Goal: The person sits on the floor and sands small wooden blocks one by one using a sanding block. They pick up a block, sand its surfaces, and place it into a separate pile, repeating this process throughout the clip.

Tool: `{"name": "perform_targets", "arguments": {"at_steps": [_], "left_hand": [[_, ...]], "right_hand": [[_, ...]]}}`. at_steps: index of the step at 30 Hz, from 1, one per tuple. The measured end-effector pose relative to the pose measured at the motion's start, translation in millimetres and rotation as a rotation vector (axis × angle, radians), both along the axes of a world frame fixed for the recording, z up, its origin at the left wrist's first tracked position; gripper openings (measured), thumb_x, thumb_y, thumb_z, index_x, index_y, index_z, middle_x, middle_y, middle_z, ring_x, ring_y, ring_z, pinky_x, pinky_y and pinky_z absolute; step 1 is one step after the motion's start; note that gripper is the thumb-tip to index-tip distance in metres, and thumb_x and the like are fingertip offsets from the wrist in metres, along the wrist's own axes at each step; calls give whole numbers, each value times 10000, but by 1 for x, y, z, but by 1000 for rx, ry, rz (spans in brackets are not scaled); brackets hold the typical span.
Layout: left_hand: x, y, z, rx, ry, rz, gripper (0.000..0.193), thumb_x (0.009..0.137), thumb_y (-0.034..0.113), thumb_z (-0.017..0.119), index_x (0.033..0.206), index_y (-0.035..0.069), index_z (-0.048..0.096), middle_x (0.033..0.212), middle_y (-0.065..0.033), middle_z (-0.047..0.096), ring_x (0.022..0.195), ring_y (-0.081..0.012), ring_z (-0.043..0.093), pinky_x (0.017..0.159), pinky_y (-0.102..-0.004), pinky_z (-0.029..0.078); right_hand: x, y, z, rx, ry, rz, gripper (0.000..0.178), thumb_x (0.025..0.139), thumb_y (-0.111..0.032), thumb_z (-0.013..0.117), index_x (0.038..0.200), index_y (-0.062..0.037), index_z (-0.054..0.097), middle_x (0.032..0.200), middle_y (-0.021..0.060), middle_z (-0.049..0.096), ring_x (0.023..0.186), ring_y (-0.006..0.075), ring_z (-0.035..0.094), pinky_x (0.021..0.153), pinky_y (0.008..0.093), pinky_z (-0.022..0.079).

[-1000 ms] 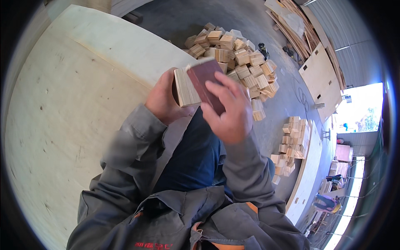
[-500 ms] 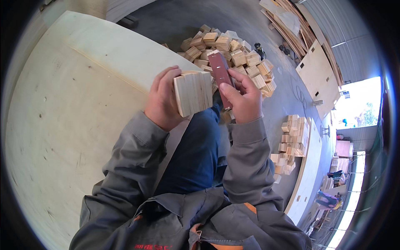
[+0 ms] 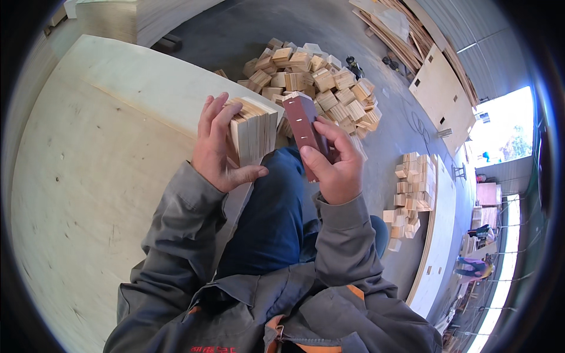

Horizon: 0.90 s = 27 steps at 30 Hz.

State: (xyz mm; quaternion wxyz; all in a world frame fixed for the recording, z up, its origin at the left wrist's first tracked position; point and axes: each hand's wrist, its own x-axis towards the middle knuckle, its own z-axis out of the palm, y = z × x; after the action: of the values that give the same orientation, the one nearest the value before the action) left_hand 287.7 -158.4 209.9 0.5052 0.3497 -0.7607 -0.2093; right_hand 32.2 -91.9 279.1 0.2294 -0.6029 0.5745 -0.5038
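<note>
Between the fingers and thumb of my right hand [image 3: 341,167] is a sanding block [image 3: 300,123], a wooden bar wrapped in reddish-brown abrasive paper with staples along its face. My left hand [image 3: 213,150] is around the left side of a layered light wood block [image 3: 257,130]. Its fingers lie against the block's far left part, and the thumb sticks out below the lower edge. A small gap separates the wood block from the sanding block. Both are above my blue-trousered leg, beside the edge of a large pale wooden panel [image 3: 129,176].
A heap of wood blocks [image 3: 326,79] lies on the grey floor ahead. More blocks [image 3: 412,188] are stacked at the right, beside a long pale board [image 3: 438,235]. Sheets and strips [image 3: 406,35] lean along the far right wall. A person [image 3: 475,267] is far off at right.
The wood block has turned in my left hand, whose thumb and fingers have loosened and spread. The sanding block has moved slightly lower and left with my right hand.
</note>
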Motion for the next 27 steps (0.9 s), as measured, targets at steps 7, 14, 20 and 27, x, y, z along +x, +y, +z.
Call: {"name": "perform_targets", "arguments": {"at_steps": [7, 14, 20, 27], "left_hand": [[-6, -3, -16, -57, 72, -6, 682, 889, 305, 916, 1472, 89, 636, 1699, -314, 383, 1597, -563, 345, 1313, -631, 308], [-7, -2, -14, 3, 171, -76, 648, 851, 197, 916, 1442, 97, 669, 1660, -286, 439, 1471, -493, 524, 1200, -538, 482], [-8, -1, -12, -19, 184, -56, 631, 818, 178, 920, 1403, 93, 698, 1615, -272, 483, 1387, -467, 600, 1141, -510, 532], [-9, 2, -7, -23, 140, -101, 651, 807, 127, 912, 1419, 92, 694, 1639, -254, 468, 1454, -441, 552, 1193, -515, 485]], "right_hand": [[19, 9, 11, -104, 373, -68, 486, 845, -169, 905, 1292, -27, 778, 1440, 242, 701, 1261, 399, 713, 1076, 456, 575], [35, 15, 27, -192, 703, -118, 487, 798, -162, 910, 1257, -54, 790, 1400, 202, 714, 1238, 414, 700, 1057, 506, 574], [41, 14, 33, -181, 768, -134, 490, 792, -161, 913, 1255, -59, 792, 1392, 195, 717, 1236, 417, 694, 1061, 509, 571], [31, 23, 38, -116, 781, -141, 477, 800, -169, 916, 1250, -66, 793, 1396, 185, 722, 1237, 422, 691, 1062, 513, 572]]}}
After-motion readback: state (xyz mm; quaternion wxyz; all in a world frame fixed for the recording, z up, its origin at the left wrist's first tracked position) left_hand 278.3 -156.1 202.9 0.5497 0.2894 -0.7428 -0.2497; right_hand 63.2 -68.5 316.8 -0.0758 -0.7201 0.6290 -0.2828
